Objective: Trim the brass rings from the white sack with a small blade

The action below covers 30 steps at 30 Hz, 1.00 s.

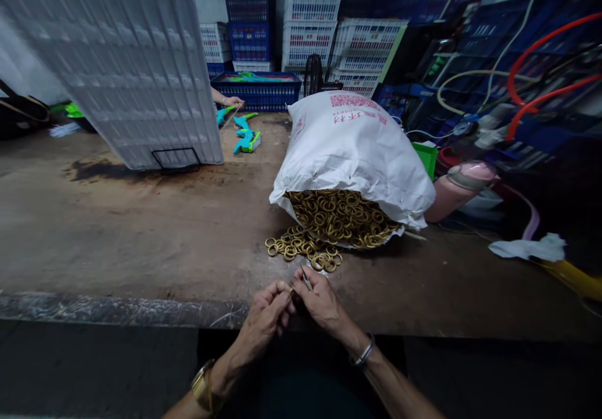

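My left hand (270,311) is pinched closed near the table's front edge, on what looks like a brass-coloured ring that the fingertips mostly hide. Close against it, my right hand (325,303) is closed round a thin pointed metal tool (306,278), its tip pointing up and away from me. Whether the tip touches the ring is too small to tell. Just beyond both hands lies a loose pile of brass-coloured rings (301,243). They spill from a white woven sack (348,149) lying on its side, its mouth towards me and packed with more rings (345,215).
The wooden table (141,237) carries a tall translucent ribbed panel (141,74) at left and teal-green trimmers (247,140) behind. Another person's hand (231,101) shows past the panel. A pink bottle (463,187) and red hoses (522,102) crowd the right. Crates (308,42) are stacked behind.
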Tool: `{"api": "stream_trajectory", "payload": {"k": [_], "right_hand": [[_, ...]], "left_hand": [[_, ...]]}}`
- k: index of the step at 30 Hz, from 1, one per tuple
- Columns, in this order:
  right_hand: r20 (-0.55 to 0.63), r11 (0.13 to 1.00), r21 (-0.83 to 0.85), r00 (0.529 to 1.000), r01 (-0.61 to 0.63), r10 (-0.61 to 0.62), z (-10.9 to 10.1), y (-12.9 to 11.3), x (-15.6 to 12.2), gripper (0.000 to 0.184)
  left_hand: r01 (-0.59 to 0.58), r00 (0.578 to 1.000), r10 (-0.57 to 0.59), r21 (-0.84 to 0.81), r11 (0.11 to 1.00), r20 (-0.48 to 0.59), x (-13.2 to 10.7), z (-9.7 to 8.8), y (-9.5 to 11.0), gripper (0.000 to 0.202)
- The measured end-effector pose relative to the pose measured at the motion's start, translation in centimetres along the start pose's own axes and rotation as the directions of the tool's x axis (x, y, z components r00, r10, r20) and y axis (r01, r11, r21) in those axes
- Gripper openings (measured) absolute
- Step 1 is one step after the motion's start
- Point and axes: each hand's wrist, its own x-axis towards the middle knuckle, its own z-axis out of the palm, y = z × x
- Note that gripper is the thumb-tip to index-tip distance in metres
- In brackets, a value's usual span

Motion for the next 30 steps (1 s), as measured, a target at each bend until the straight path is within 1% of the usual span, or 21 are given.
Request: {"api": "stream_trajectory", "payload": {"k": [3, 6, 8, 9, 11, 13, 14, 16, 18, 23, 26, 28, 30], "right_hand": [[0.006, 1.000, -0.001, 1.000, 0.017, -0.017, 0.1, 0.0, 0.0, 0.020], [0.041, 0.999, 0.034, 0.999, -0.019, 0.018, 0.1, -0.2, 0.0, 0.021], [0.029, 1.000, -0.014, 0.999, -0.023, 0.024, 0.1, -0.4, 0.0, 0.021], [0.011, 0.998, -0.068, 1.000, -0.004, 0.004, 0.1, -0.4, -0.1, 0.021], [-0.003, 0.978, -0.197, 0.998, 0.067, -0.069, 0.1, -0.5, -0.5, 0.017], [0.061, 0.944, -0.300, 0.990, 0.136, -0.124, 0.2, -0.5, -0.9, 0.011], [0.105, 0.927, -0.339, 0.985, 0.162, -0.134, 0.2, -0.5, -1.1, 0.013], [0.165, 0.893, -0.410, 0.978, 0.188, -0.130, 0.4, -0.4, -1.4, 0.022], [0.191, 0.860, -0.469, 0.974, 0.200, -0.122, 0.5, -0.2, -1.6, 0.029], [0.232, 0.813, -0.538, 0.966, 0.223, -0.111, 0.5, 0.0, -1.4, 0.031], [0.224, 0.799, -0.569, 0.971, 0.194, -0.076, 0.3, 0.2, -1.0, 0.027], [0.165, 0.771, -0.624, 0.986, 0.126, -0.028, 0.2, 0.3, -0.4, 0.021], [0.106, 0.736, -0.673, 0.994, 0.076, -0.006, 0.1, 0.3, 0.3, 0.019]], "left_hand": [[0.006, 1.000, -0.005, -0.078, 0.997, 0.014, -0.1, -0.1, -0.4, 0.029], [0.023, 0.999, -0.018, -0.202, 0.979, 0.027, -0.4, 0.0, -0.5, 0.027], [0.022, 0.999, -0.013, -0.274, 0.961, 0.035, -0.6, 0.0, -0.3, 0.026], [0.013, 0.999, -0.003, -0.291, 0.957, 0.033, -0.7, -0.1, -0.3, 0.025], [-0.018, 1.000, 0.024, -0.287, 0.958, 0.016, -0.7, -0.1, -0.2, 0.025], [-0.048, 0.999, 0.048, -0.252, 0.967, -0.004, -0.7, -0.3, -0.2, 0.025], [-0.060, 0.998, 0.058, -0.226, 0.972, -0.013, -0.6, -0.3, -0.2, 0.025], [-0.077, 0.997, 0.074, -0.169, 0.983, -0.024, -0.6, -0.4, -0.3, 0.026], [-0.085, 0.996, 0.082, -0.118, 0.989, -0.031, -0.5, -0.6, -0.5, 0.027], [-0.120, 0.992, 0.118, -0.061, 0.991, -0.040, -0.4, -0.8, -0.7, 0.031], [-0.150, 0.987, 0.147, -0.034, 0.988, -0.064, -1.0, -0.5, -0.2, 0.034], [-0.149, 0.988, 0.148, -0.040, 0.988, -0.036, -1.6, -0.2, 0.4, 0.032], [-0.116, 0.993, 0.119, -0.129, 0.985, 0.012, -2.2, 0.1, 1.0, 0.030]]}}
